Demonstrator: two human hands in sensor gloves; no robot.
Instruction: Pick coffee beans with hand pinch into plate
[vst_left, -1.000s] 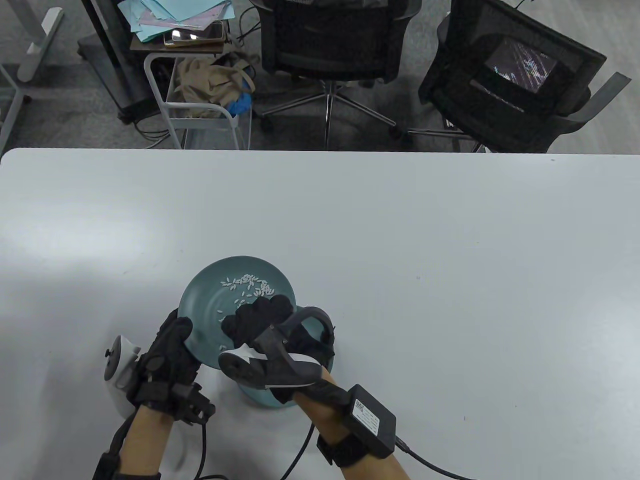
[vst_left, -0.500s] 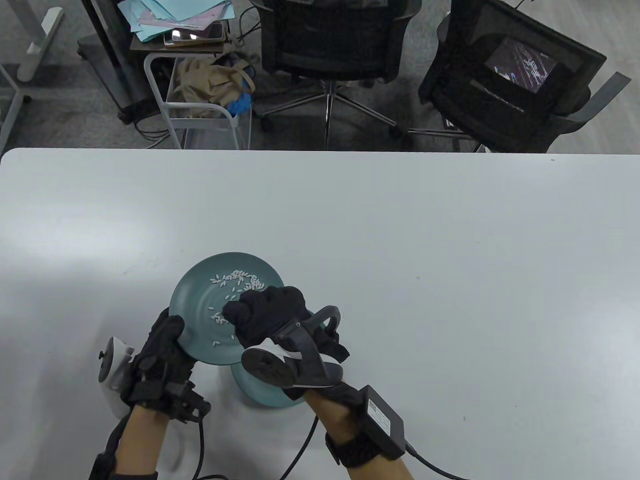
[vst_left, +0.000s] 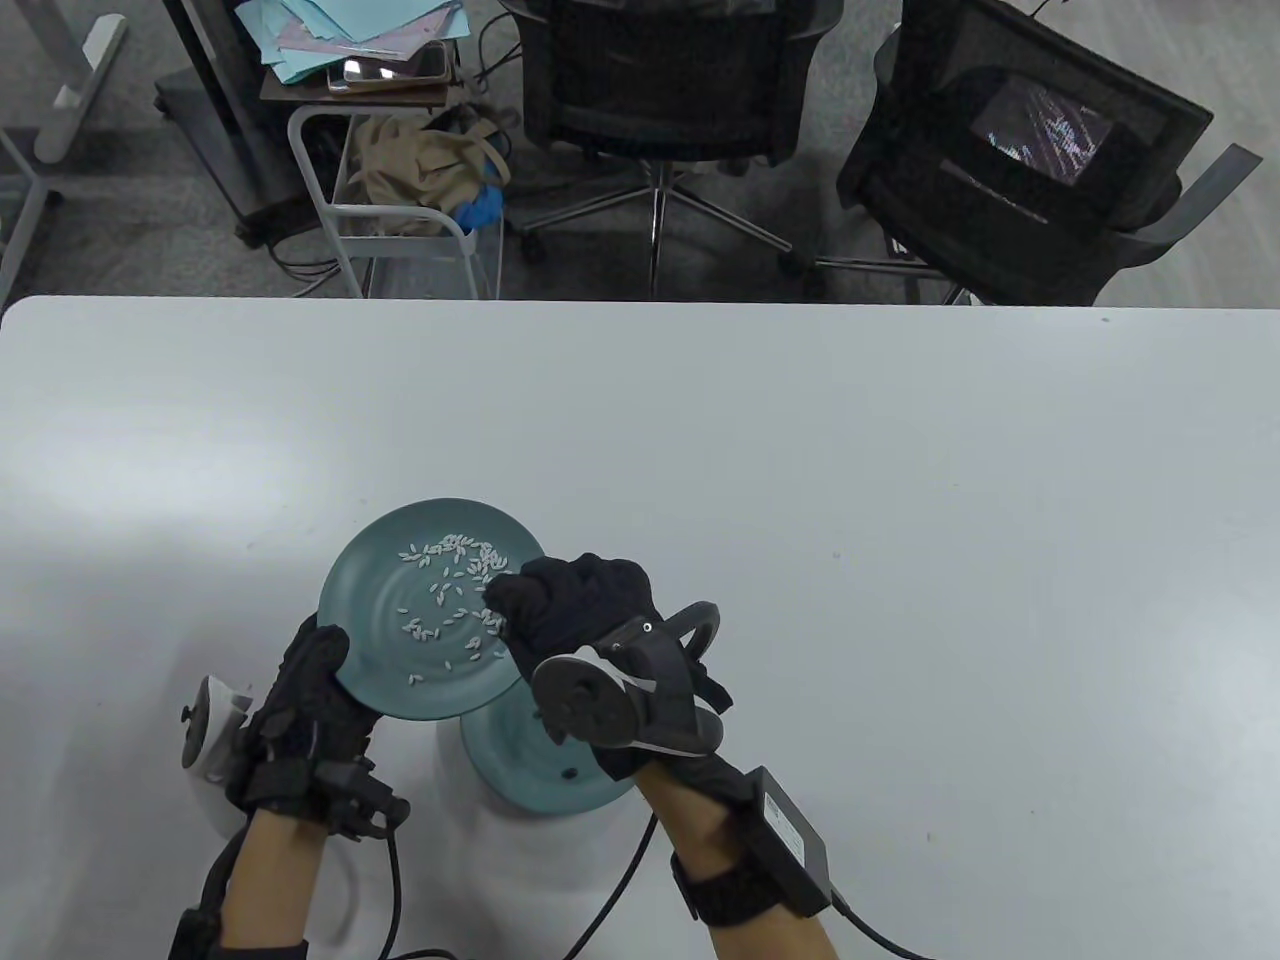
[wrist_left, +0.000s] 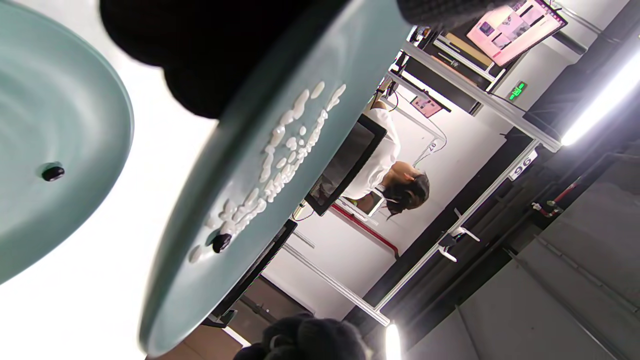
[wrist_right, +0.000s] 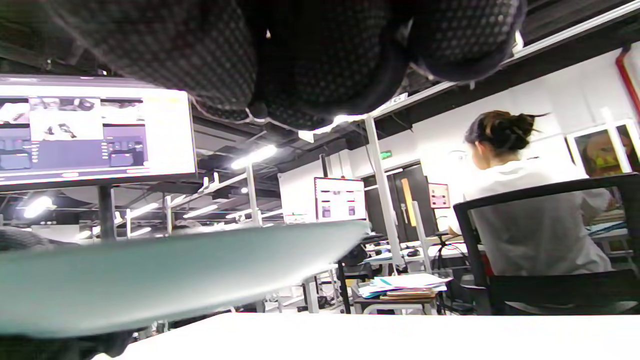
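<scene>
the left hand (vst_left: 305, 700) in its black sensor glove grips the near-left rim of a round teal ceramic plate (vst_left: 380, 590), holding it raised and tilted above the white table (vst_left: 800, 480). pale rice-like grains (vst_left: 450, 570) lie scattered over the plate's upper half, and the left wrist view shows one dark coffee bean (wrist_left: 221, 242) among them. the right hand (vst_left: 590, 610), also gloved in black, hovers at the plate's right edge with its fingers (vst_left: 520, 600) curled together over the grains; i cannot tell whether they hold anything. a second round teal plate (vst_left: 520, 760) rests flat on the table just below the raised one, partly under the right hand, with a single dark coffee bean (vst_left: 568, 773) on it.
</scene>
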